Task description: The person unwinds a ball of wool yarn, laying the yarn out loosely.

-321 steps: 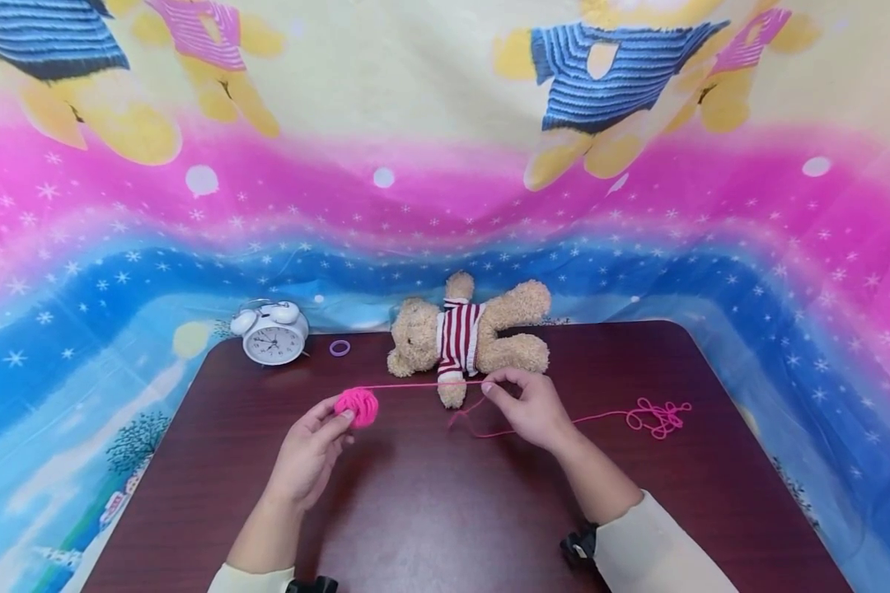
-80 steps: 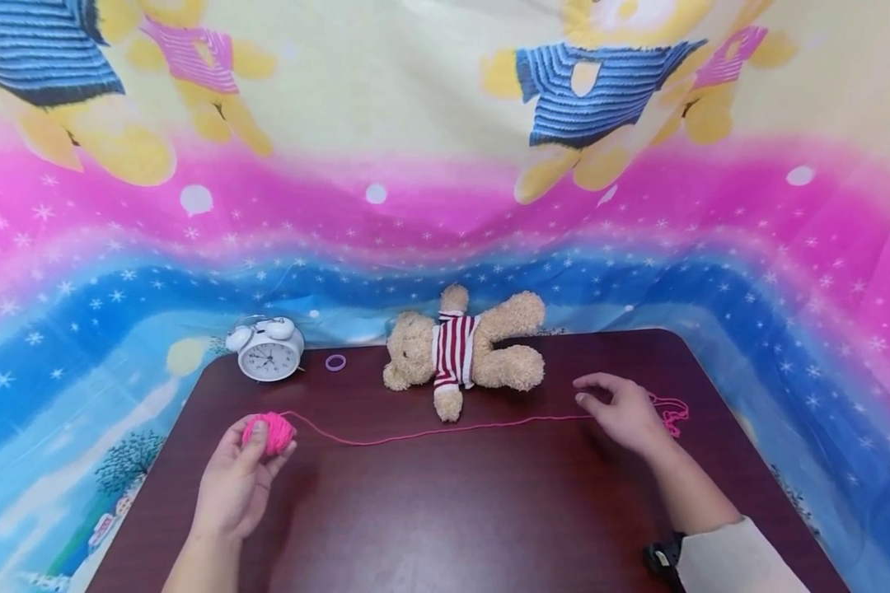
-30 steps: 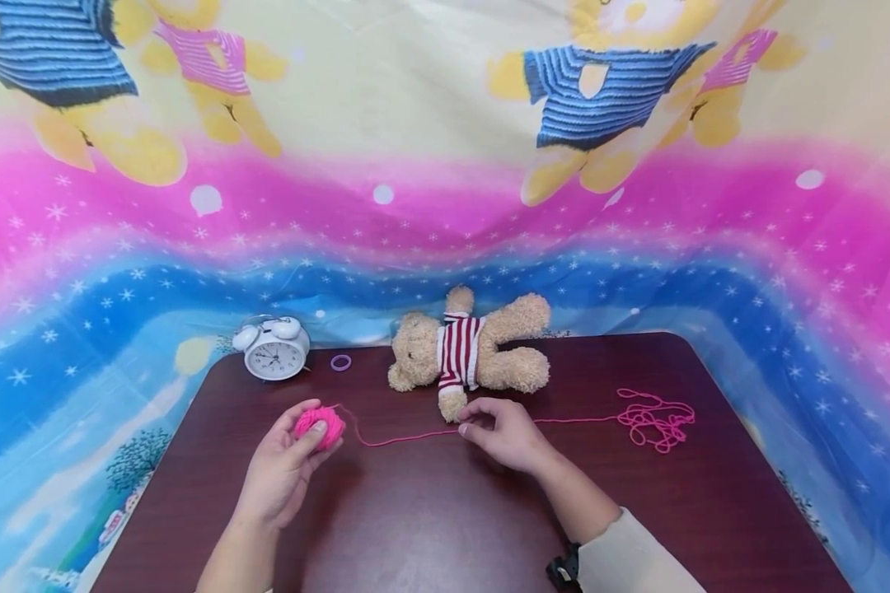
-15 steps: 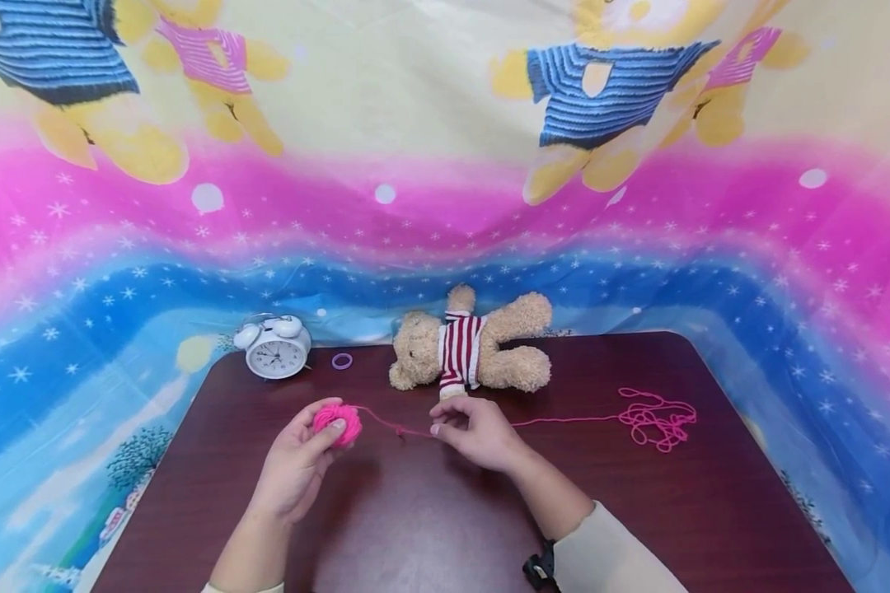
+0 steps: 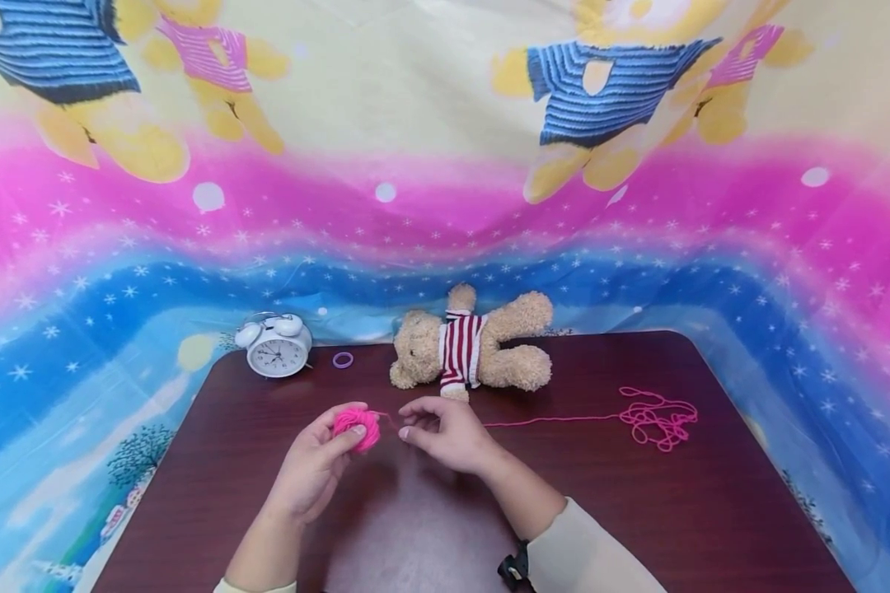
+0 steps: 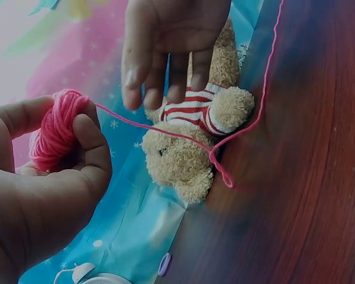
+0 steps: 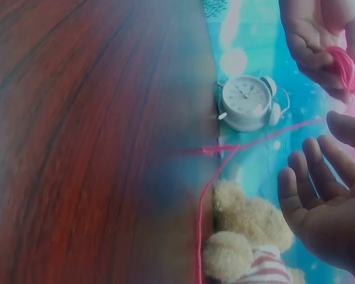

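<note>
Over a dark-brown wooden table (image 5: 408, 527) in head view, the left hand (image 5: 315, 461) pinches a hot-pink yarn ball (image 5: 354, 424) near the right hand (image 5: 448, 432). Left-wrist view: the pink strand (image 6: 212, 152) dips into a loop (image 6: 226, 178). Right-wrist view: the right hand is relaxed, ungripping.

A dark reddish-brown wooden table (image 5: 712, 511) with rounded far corners carries a white twin-bell alarm clock (image 5: 278, 356), standing at its far left. Right of the clock lies a small purple ring (image 5: 343, 366), then a tan teddy bear (image 5: 461, 350) in a red-and-white striped top, head left and legs right, along the far edge. Loose loops of pink yarn (image 5: 660, 420) lie at the right, trailing a strand leftward.
</note>
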Demonstrator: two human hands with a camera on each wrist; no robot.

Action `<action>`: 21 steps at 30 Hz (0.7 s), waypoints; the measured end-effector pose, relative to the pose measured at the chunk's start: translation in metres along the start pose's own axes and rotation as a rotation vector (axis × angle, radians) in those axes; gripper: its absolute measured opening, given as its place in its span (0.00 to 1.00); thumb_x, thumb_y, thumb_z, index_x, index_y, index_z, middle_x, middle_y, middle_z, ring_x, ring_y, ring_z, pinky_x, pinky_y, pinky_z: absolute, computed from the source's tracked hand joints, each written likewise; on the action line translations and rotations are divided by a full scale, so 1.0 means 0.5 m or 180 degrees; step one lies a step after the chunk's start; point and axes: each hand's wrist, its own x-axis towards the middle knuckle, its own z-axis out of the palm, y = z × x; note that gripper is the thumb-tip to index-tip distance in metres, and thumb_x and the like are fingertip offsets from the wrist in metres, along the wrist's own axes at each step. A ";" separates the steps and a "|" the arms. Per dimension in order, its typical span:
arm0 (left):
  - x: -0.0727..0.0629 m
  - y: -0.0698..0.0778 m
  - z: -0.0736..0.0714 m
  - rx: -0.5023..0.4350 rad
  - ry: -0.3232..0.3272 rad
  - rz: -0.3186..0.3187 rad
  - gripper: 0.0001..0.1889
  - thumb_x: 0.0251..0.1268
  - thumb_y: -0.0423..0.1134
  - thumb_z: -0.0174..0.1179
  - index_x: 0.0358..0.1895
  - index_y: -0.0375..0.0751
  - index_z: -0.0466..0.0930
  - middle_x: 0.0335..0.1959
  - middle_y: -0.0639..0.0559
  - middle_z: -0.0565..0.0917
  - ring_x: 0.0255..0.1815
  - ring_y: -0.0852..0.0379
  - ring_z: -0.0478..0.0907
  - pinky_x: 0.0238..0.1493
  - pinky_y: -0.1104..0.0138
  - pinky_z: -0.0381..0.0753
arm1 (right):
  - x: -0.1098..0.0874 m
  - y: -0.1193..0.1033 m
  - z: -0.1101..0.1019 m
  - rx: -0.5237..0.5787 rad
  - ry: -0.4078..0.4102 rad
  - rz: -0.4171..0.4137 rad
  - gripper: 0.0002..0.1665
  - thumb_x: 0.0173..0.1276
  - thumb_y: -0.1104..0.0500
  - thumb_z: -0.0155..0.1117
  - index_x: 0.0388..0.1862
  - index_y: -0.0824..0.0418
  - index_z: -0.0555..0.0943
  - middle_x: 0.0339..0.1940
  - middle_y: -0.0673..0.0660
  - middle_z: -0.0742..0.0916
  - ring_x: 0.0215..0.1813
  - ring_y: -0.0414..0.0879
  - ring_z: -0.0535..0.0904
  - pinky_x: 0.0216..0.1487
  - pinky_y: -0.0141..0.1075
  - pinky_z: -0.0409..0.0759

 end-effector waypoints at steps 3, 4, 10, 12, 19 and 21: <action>0.000 0.000 0.005 0.0007 -0.0100 0.0032 0.21 0.75 0.32 0.60 0.67 0.30 0.69 0.52 0.47 0.86 0.50 0.59 0.85 0.52 0.68 0.84 | 0.003 -0.006 0.008 -0.0098 0.0008 -0.0019 0.17 0.68 0.55 0.74 0.55 0.56 0.87 0.48 0.51 0.90 0.38 0.39 0.86 0.42 0.32 0.85; 0.000 -0.001 0.007 0.0011 -0.0140 0.0051 0.21 0.75 0.32 0.60 0.67 0.30 0.70 0.52 0.46 0.86 0.50 0.59 0.85 0.52 0.67 0.84 | 0.004 -0.007 0.010 -0.0123 0.0013 -0.0027 0.18 0.68 0.54 0.74 0.55 0.55 0.87 0.49 0.50 0.89 0.38 0.39 0.85 0.42 0.32 0.84; 0.001 -0.006 0.014 0.0028 -0.0270 0.0094 0.21 0.76 0.30 0.58 0.67 0.27 0.69 0.53 0.46 0.87 0.52 0.57 0.85 0.52 0.67 0.84 | 0.005 -0.019 0.012 -0.0226 0.0081 -0.0079 0.13 0.70 0.55 0.72 0.53 0.53 0.88 0.46 0.46 0.88 0.40 0.37 0.84 0.45 0.32 0.83; 0.001 -0.007 0.015 0.0036 -0.0284 0.0094 0.21 0.75 0.30 0.59 0.67 0.27 0.69 0.53 0.46 0.86 0.52 0.57 0.85 0.52 0.68 0.84 | 0.005 -0.022 0.009 -0.0231 0.0103 -0.0103 0.10 0.71 0.55 0.71 0.50 0.53 0.88 0.43 0.45 0.88 0.39 0.36 0.84 0.43 0.32 0.84; 0.000 -0.009 0.013 0.0089 -0.0286 0.0049 0.24 0.75 0.31 0.59 0.69 0.26 0.67 0.53 0.48 0.88 0.53 0.59 0.85 0.51 0.67 0.83 | 0.000 -0.027 -0.010 -0.0286 0.0275 -0.0218 0.04 0.72 0.56 0.70 0.42 0.53 0.89 0.38 0.44 0.89 0.36 0.38 0.83 0.40 0.32 0.83; 0.000 -0.009 0.011 0.0118 -0.0285 0.0028 0.25 0.75 0.31 0.59 0.70 0.26 0.66 0.53 0.50 0.88 0.54 0.59 0.85 0.51 0.67 0.83 | 0.000 -0.028 -0.019 -0.0313 0.0331 -0.0254 0.04 0.72 0.56 0.70 0.41 0.53 0.89 0.38 0.44 0.89 0.37 0.37 0.82 0.41 0.33 0.82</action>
